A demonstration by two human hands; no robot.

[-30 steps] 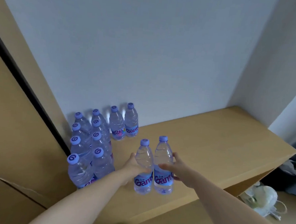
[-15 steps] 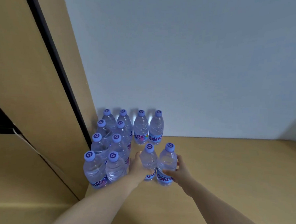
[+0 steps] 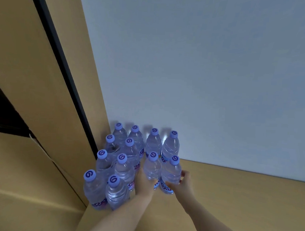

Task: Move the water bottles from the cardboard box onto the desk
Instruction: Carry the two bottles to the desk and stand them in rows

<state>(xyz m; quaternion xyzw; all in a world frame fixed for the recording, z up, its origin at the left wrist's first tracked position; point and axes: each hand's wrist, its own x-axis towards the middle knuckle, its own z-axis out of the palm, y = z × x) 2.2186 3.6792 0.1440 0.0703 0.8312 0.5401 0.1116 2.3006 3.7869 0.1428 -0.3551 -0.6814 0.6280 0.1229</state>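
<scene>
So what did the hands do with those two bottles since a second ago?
The left hand and right hand slid their two bottles back along the desk against the group. Both hands still hold them. The other ten bottles stayed put.

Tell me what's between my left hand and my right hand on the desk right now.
In the head view, two upright water bottles stand side by side between the left hand and right hand, each hand gripping one.

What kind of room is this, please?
Probably a home or office corner: a wooden desk against a plain wall, beside a tall wooden panel, with water bottles grouped on it.
</scene>
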